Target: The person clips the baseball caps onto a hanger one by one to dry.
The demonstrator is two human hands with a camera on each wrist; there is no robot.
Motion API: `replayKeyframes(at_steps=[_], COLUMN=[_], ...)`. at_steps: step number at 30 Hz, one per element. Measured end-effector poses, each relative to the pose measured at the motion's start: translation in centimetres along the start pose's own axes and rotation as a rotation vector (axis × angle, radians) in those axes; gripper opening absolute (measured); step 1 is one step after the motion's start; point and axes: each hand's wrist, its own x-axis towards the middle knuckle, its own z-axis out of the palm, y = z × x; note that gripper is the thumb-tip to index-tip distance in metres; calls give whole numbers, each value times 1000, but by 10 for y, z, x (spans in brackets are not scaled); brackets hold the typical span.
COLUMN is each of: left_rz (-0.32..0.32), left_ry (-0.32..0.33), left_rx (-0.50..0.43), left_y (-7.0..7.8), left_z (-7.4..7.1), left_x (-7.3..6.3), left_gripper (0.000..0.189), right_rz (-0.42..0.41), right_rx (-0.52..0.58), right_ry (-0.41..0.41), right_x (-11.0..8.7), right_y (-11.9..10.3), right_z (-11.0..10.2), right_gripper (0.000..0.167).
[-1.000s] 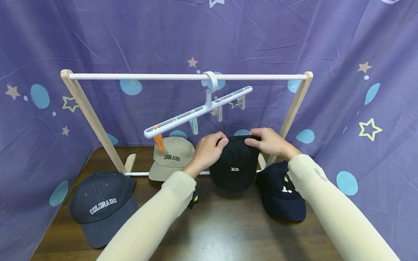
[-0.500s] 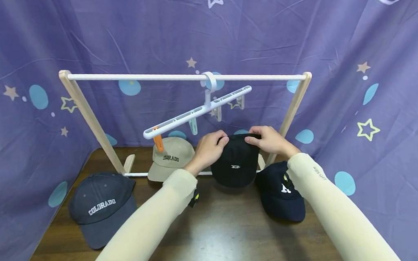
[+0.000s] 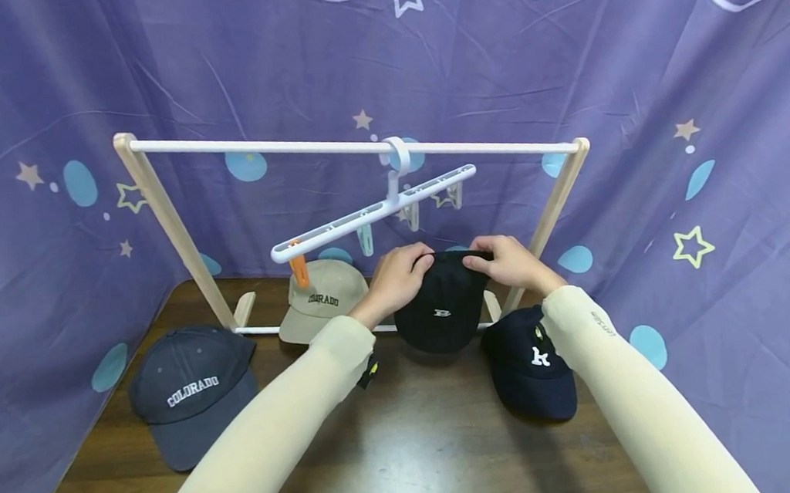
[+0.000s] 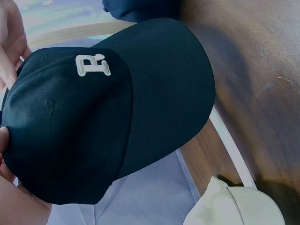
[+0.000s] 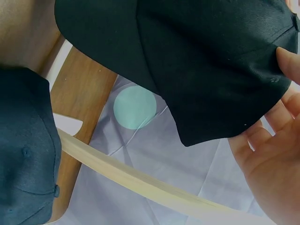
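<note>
A black baseball cap (image 3: 440,305) with a small white letter hangs brim down between both hands, under the right half of a white clip hanger (image 3: 371,214). My left hand (image 3: 397,279) grips the cap's upper edge on the left, thumb in front. At the upper right edge, my right hand (image 3: 508,262) pinches it the same way. In the left wrist view the cap (image 4: 79,117) shows its whole brim and raised letter. The right wrist view has the thumb on the cap's outside (image 5: 211,61) and the fingers behind it. Orange, mint and pale clips (image 3: 299,269) dangle from the hanger.
The hanger hooks over the white rod of a wooden rack (image 3: 262,145). On the brown table (image 3: 411,446) lie a grey COLORADO cap (image 3: 193,390) at left, a beige COLORADO cap (image 3: 322,298) behind, and a navy cap (image 3: 531,367) at right. A purple curtain (image 3: 283,62) stands behind.
Both hands have lifted slightly with the black cap, and its brim has tipped a little upward and back. Hanger and other caps stay where they were.
</note>
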Motion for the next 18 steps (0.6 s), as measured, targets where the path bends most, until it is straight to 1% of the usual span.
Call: replayKeyframes(at_steps=[7,11,14,16,18], left_rz=[7,10,13,12,8], left_ry=[13,16,13,3,-3], left_rx=[23,36,45,48,49], left_y=[1,2,2,1,0], left_z=[2,2,3,3,4], left_x=[7,11,13,14,14], left_gripper=[23,23,23,24,25], right_rz=[23,37,62,84,110], right_rx=[-25,-32,-20,-6,6], right_ry=[-8,-32,-46,-47,-32], right_x=[7,10,12,14,16], right_y=[3,2,-1,-3,-5], right_z=[-3,-6,-11,-14,-19], right_gripper=[18,22,29,39,48])
